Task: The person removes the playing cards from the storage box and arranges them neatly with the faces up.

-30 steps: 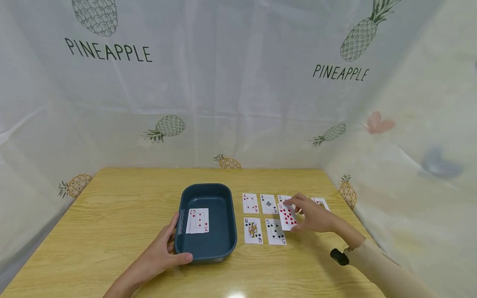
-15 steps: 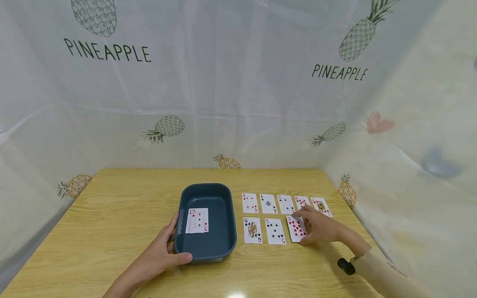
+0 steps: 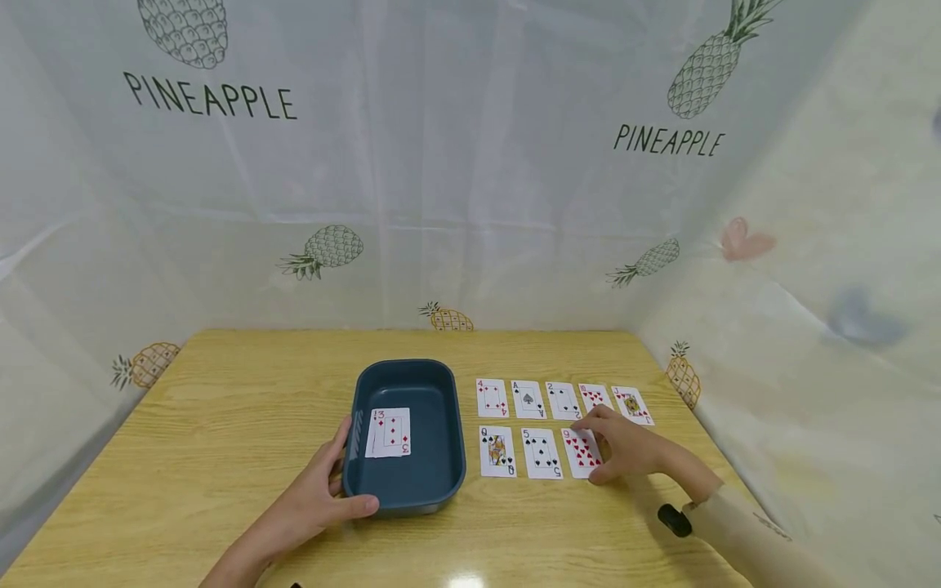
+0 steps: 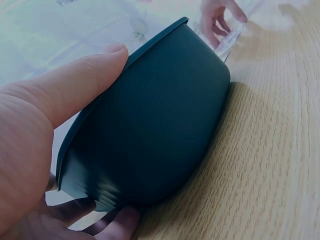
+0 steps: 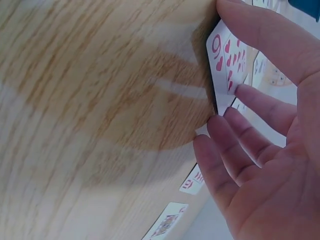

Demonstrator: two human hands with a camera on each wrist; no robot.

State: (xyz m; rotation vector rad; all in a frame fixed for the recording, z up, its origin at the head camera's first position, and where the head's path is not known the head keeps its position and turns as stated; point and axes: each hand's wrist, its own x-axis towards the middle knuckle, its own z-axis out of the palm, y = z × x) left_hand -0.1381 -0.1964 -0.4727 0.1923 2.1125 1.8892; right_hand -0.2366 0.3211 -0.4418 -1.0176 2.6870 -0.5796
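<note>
My left hand (image 3: pixel 312 494) grips the left side of a dark blue plastic tray (image 3: pixel 460 445), thumb over the rim and fingers against the outer wall. Inside the tray lie a few overlapped playing cards, the three of diamonds (image 3: pixel 392 433) on top. To the tray's right, my right hand (image 3: pixel 634 445) holds the nine of hearts (image 3: pixel 579 457) low at the table, beside the five of spades (image 3: pixel 542 454). In the right wrist view the thumb is at one end of this card (image 5: pixel 230 60) and the fingertips at the other.
Left of the nine of hearts lies the queen of spades (image 3: pixel 497 452). Behind is a row: four of diamonds (image 3: pixel 492 398), ace of spades (image 3: pixel 528 399), two of spades (image 3: pixel 563 401), ten of hearts (image 3: pixel 594 397) and jack of hearts (image 3: pixel 632 406). A pineapple-print curtain (image 3: pixel 470 163) surrounds the wooden table (image 3: pixel 257 392).
My right hand has brought the nine of hearts right and down, from over the two of spades to the right end of the front row. The left hand and tray have stayed put.
</note>
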